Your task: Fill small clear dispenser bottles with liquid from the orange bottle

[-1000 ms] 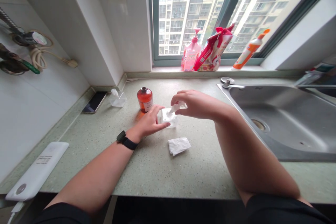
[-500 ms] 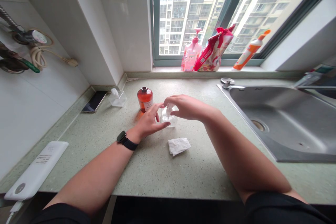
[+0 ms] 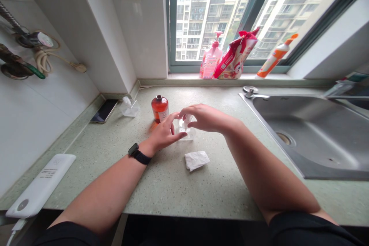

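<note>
Clear square bottle (image 3: 189, 135) upright near the middle of the speckled green surface (image 3: 161, 188), between both hands. At its top, translucent pump head (image 3: 188, 119), partly hidden; holds this in a narrow grip from above, thumb and bent fingers of right hand (image 3: 206, 117). Around the bottle's left side, left hand (image 3: 162, 134) in a wider grip, fingers toward the far side, thumb across the near side; cannot tell how firmly touching. Wears black watch (image 3: 139, 153) on left wrist. Just behind the left fingers, amber bottle (image 3: 159, 108) upright, neck open, pale label facing the near side. Nearer the front edge, folded white tissue (image 3: 196, 160) lying flat, apart from both hands. Farther left, small clear container (image 3: 130, 110) with white top, then dark-screened phone (image 3: 104, 111) flat by the wall. At left front, white power bank (image 3: 42, 186) with cable (image 3: 19, 224) plugged into its near end. To the right, steel sink (image 3: 317, 123). Beyond, on the window sill (image 3: 180, 76), left to right: pink pump bottle (image 3: 211, 62), red bag (image 3: 236, 59) knotted at top, orange-and-white bottle (image 3: 272, 61).
</note>
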`<state>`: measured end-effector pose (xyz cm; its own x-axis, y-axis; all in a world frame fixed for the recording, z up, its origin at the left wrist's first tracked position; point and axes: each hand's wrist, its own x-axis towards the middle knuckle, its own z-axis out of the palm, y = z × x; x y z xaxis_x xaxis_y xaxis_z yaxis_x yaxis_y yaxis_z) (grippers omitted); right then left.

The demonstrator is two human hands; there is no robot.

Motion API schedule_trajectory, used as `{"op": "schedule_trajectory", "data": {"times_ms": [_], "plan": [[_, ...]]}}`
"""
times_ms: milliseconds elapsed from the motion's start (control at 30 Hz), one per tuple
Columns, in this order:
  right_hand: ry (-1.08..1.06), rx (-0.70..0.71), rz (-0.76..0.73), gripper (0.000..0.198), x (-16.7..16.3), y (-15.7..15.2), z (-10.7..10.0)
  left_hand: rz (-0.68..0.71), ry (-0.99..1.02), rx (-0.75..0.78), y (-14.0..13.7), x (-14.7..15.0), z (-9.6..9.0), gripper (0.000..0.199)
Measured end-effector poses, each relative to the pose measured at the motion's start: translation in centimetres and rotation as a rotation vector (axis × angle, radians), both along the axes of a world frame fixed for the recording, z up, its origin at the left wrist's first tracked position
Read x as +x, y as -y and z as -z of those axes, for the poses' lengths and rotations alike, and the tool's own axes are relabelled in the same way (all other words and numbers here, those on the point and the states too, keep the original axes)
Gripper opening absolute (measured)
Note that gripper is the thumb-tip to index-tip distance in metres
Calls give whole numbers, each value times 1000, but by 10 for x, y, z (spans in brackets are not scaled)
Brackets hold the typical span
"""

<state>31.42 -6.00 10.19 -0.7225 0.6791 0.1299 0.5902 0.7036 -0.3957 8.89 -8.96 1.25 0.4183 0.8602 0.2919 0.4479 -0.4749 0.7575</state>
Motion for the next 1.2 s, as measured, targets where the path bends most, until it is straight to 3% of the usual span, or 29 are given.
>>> {"op": "schedule_trajectory", "data": {"times_ms": [200,667,967,1200], "plan": [[37,-25,-22,50,2,-1,-2,36,9,-39,-2,-2,3,81],[93,-65,-36,48,2,9,-14,251,181,-199,-4,-4,4,75],[143,-7,19,46,-2,14,-12,204,165,-168,-2,-2,3,75],[176,30,-72,46,1,9,-12,265,172,-210,-1,-2,2,74]]}}
